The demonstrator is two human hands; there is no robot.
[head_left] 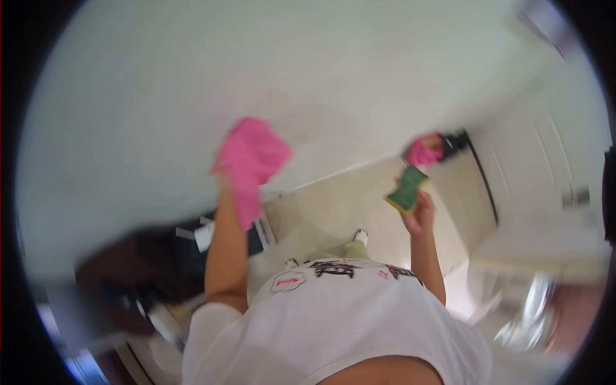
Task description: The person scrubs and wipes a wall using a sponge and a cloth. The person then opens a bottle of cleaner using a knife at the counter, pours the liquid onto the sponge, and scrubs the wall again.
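Observation:
A pink cloth is in my left hand, raised in front of the pale wall. Its lower end hangs down past my forearm, and the cloth hides most of my fingers. I cannot tell whether the cloth touches the wall. My right hand grips a sponge with a green scouring face and a yellow underside. The sponge is held up over the floor, apart from the wall.
Pink and black items lie on the floor by the wall's corner. To the right is a white door with a metal handle. Dark furniture and a black box stand at lower left.

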